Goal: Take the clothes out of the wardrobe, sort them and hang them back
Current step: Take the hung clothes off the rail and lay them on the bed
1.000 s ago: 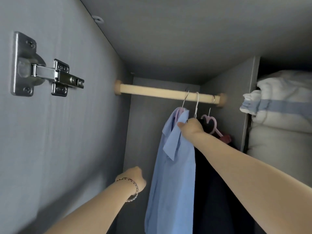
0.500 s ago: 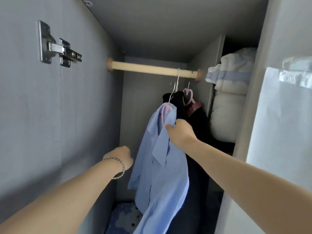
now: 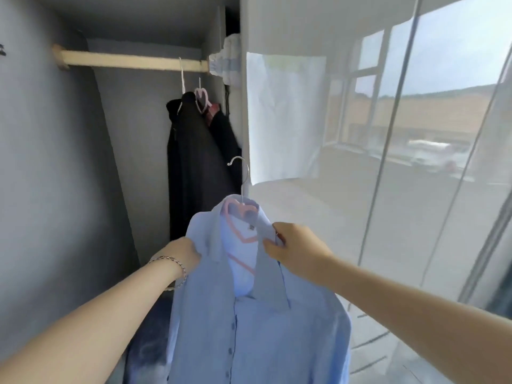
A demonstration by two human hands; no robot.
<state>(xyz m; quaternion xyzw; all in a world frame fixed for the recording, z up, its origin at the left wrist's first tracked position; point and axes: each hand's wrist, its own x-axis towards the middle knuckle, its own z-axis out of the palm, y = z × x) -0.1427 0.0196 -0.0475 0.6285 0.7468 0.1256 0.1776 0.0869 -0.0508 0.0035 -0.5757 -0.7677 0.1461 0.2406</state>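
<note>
The shirt (image 3: 257, 328) runs off the bottom edge, hiding its hem and sleeves. Its hanger (image 3: 240, 209) is mostly buried in the collar, with only the hook and bits of pink showing. The fingertips of the left hand (image 3: 181, 254) are hidden behind the shirt's shoulder, and those of the right hand (image 3: 296, 246) are tucked into the collar. The shirt covers the black coat (image 3: 194, 162) lower down. The bedding (image 3: 225, 62) shows only as a sliver. A blue patch (image 3: 146, 353) on the wardrobe floor is too blurred to name.

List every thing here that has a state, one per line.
Blue shirt, on a pink hanger, held up.
Pink hanger, off the rail, hook free.
Left grip, holding the shirt's shoulder.
Right grip, pinching the collar.
Black coat, hanging on the rail.
Wardrobe, open.
</note>
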